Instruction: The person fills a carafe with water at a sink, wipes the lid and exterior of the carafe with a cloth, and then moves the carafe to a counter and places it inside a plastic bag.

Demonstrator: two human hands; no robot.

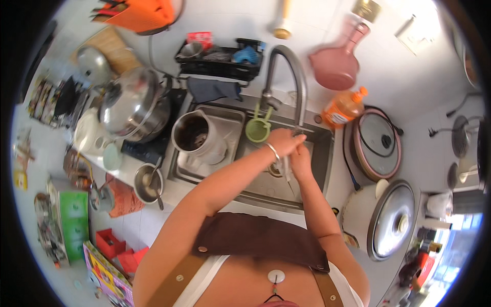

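My left hand (283, 141), with a light bangle at its wrist, is closed under the tip of the grey gooseneck faucet (295, 66), above the right basin of the steel sink (330, 148). Against it presses my right hand (300, 157), also closed; the fingers overlap, and whatever lies between them is hidden. A pale, clear streak, which looks like running water, drops from the hands toward the drain (276, 170). Just left of the faucet base a green handled cup (257, 130) hangs at the basin's back edge. The left basin holds a white pitcher (214, 146) with a dark inside.
An orange bottle (341, 108) stands behind the sink's right corner. To the right are a glass-lidded pan (378, 138) and a large lidded pot (391, 220). A steel bowl with a spoon (148, 182) and a big steel pot (134, 105) are on the left counter.
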